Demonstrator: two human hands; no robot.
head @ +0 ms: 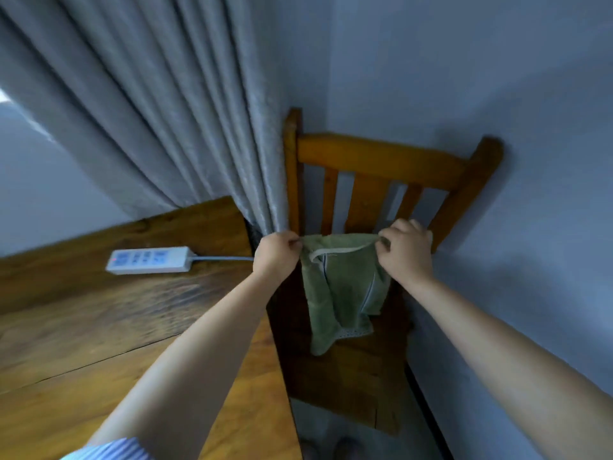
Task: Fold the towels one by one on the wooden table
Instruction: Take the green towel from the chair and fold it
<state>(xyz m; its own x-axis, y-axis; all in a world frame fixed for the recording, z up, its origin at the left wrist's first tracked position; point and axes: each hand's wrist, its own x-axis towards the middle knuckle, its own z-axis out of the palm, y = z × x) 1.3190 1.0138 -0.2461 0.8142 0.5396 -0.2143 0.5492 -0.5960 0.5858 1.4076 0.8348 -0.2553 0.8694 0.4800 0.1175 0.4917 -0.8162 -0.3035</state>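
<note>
A small green towel (341, 290) with a pale lace edge hangs in the air over the seat of a wooden chair (371, 161), to the right of the wooden table (99, 327). My left hand (277, 254) pinches its upper left corner. At the upper right corner, my right hand (404, 250) pinches the same top edge, which is stretched between the two hands. The lower part of the towel droops, creased and uneven.
A white power strip (151, 259) with a grey cable lies on the table's far side. Grey curtains (166, 111) hang down to the table's back right corner. A pale wall runs close along the right of the chair.
</note>
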